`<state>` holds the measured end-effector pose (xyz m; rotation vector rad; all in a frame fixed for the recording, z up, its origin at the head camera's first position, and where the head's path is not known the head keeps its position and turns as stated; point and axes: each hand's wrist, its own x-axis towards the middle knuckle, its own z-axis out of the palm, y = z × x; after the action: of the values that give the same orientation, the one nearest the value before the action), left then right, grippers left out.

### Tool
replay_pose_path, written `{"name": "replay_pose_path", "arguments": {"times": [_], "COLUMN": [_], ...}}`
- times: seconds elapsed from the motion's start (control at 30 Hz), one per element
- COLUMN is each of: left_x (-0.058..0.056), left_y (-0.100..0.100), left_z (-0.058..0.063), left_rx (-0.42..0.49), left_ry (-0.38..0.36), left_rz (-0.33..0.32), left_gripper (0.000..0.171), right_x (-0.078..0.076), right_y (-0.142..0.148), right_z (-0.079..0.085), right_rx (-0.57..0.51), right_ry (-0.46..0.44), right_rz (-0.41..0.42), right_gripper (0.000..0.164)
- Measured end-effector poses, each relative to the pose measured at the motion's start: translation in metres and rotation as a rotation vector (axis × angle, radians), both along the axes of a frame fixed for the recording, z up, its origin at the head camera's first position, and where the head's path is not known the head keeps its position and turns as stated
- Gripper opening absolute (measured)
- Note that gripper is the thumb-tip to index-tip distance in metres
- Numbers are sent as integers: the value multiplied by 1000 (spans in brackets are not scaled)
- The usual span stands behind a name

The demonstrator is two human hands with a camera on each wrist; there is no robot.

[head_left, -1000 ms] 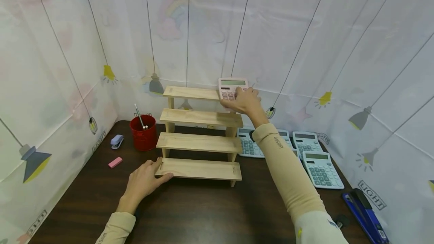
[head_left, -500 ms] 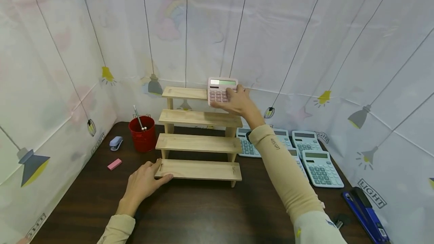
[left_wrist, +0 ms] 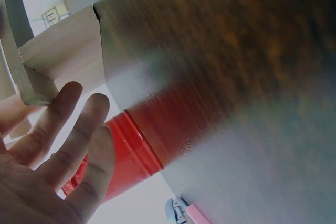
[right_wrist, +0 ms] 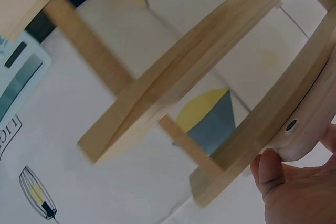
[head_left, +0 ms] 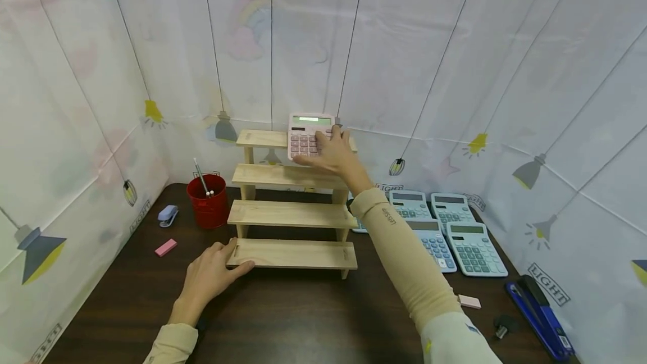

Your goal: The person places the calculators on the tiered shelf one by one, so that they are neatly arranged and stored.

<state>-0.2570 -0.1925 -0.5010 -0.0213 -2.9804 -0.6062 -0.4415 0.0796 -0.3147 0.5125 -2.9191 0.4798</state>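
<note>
Your right hand (head_left: 331, 155) pinches a pink calculator (head_left: 302, 135) at the top step (head_left: 261, 139) of a four-step wooden stand (head_left: 293, 214), thumb and fingers closed on its right side, its screen uppermost; your left hand (head_left: 208, 275), fingers loosely extended, touches the left end of the bottom step (head_left: 298, 253); to the left on the dark table (head_left: 293, 319) are a red cup (head_left: 208, 209), a small stapler (head_left: 167, 214) and a pink eraser (head_left: 165, 247); to the right, pale blue calculators (head_left: 476, 249) and a long blue stapler (head_left: 540, 319).

Calculators (head_left: 475, 249) lie right of the stepped rack (head_left: 293, 214), the cup (head_left: 209, 212) left.
</note>
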Motion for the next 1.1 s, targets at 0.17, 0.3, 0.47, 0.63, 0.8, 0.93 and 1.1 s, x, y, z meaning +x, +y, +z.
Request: {"name": "replay_pose_path", "arguments": {"times": [0.17, 0.3, 0.47, 0.63, 0.8, 0.93, 1.1], "left_x": [2, 3, 1, 2, 3, 3, 2], "left_y": [2, 3, 3, 1, 0, 1, 1], "left_z": [0, 0, 0, -1, -2, -3, -2], "left_rx": [6, 8, 9, 11, 17, 17, 15], "left_ry": [-5, -15, -4, -7, -12, -10, 8], "left_rz": [3, 5, 3, 10, 7, 12, 16], "left_gripper": [92, 91, 92, 94, 95, 94, 92], "right_x": [-2, -3, -3, -1, 0, -2, -4], "right_y": [-14, -24, -38, -57, -71, -77, -82], "right_z": [-5, -7, -7, -7, -8, -10, -9], "right_rx": [5, -2, 12, 0, -14, 1, 1], "right_ry": [-10, 14, 59, 34, 19, 49, 82], "right_rz": [24, 52, 73, 89, 91, 92, 89], "right_gripper": [99, 93, 84, 84, 82, 80, 79]}}
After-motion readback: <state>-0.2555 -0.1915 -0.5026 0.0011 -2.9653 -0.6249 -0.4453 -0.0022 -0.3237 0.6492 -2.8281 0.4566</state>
